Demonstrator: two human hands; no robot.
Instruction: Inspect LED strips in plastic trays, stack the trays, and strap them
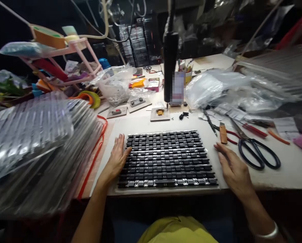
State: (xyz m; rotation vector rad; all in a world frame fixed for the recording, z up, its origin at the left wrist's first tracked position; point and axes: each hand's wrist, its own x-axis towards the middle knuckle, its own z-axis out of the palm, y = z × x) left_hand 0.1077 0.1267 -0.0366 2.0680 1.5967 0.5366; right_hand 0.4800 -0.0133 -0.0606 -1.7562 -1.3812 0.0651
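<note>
In front of me on the white work surface lies a clear tray point(218, 186) filled with rows of small black parts point(166, 158) that have shiny metal bits. My left hand point(116, 158) rests along the tray's left edge, fingers stretched and thumb over the ends of the rows. To the right of the tray, my right hand point(233, 168) hovers or rests a little apart from it, fingers extended and holding nothing. Large scissors point(258, 152) with dark handles lie just beyond that hand, near an orange-brown block point(223, 133).
A tall stack of clear trays point(39, 145) stands at left beside a red ribbon point(92, 165). A black hanging electric screwdriver point(170, 64) points down at a small fixture point(160, 114). Plastic bags point(224, 89) and red-handled pliers point(231, 135) lie at right.
</note>
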